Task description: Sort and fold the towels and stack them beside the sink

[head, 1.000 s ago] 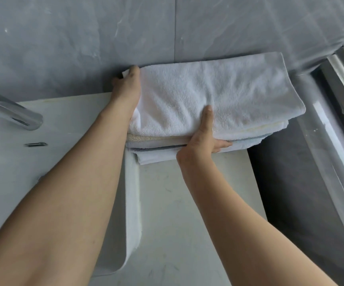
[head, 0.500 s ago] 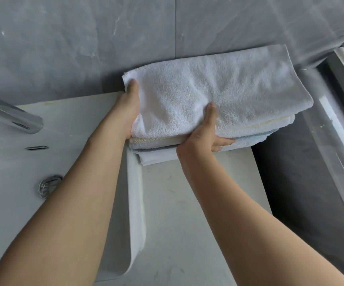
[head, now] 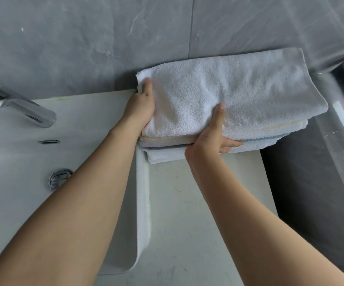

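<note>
- Head view: a stack of folded towels (head: pixel 239 112) is seen on the pale counter (head: pixel 187 203), just to the right of the sink (head: pixel 84 124) and against the grey tiled wall (head: pixel 105 38).
- The top towel (head: pixel 228 93) is white; cream, grey-blue and pale blue layers are shown beneath it at the near edge.
- The stack's left end is gripped by the left hand (head: pixel 141 108), with the thumb laid on the top towel and the fingers hidden under or behind the fabric.
- The stack's near edge is pinched by the right hand (head: pixel 210 137): the thumb is pressed flat on the top towel, and the fingers are tucked between the lower layers.
- The stack's right end is seen overhanging the counter's right edge.
- A chrome tap (head: pixel 18 108) is seen at the far left above the sink, with a drain (head: pixel 58 178) in the basin.
</note>
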Action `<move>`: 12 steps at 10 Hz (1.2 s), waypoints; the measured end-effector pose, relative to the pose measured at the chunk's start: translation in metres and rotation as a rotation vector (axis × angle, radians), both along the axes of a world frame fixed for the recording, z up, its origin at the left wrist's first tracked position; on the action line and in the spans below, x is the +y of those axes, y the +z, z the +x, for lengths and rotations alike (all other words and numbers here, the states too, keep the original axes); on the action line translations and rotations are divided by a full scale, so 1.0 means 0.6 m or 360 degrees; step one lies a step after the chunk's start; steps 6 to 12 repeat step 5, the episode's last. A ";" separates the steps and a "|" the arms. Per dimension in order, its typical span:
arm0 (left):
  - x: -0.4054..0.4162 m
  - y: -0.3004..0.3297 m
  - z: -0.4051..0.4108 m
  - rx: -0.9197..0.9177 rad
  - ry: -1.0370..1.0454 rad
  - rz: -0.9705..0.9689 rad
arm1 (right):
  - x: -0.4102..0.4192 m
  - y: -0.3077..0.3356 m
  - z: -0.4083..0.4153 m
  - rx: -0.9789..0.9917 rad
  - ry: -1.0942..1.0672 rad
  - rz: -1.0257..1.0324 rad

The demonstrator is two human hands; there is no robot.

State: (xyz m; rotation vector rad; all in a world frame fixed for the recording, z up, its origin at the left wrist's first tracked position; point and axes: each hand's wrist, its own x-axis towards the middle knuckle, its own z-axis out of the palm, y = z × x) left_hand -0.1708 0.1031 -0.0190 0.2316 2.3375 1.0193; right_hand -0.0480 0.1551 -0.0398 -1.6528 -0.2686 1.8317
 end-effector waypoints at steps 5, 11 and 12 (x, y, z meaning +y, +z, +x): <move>-0.087 0.008 0.082 0.0201 0.0404 0.0412 | -0.028 0.028 0.115 0.0004 0.0515 0.0006; -0.087 0.008 0.082 0.0201 0.0404 0.0412 | -0.028 0.028 0.115 0.0004 0.0515 0.0006; -0.087 0.008 0.082 0.0201 0.0404 0.0412 | -0.028 0.028 0.115 0.0004 0.0515 0.0006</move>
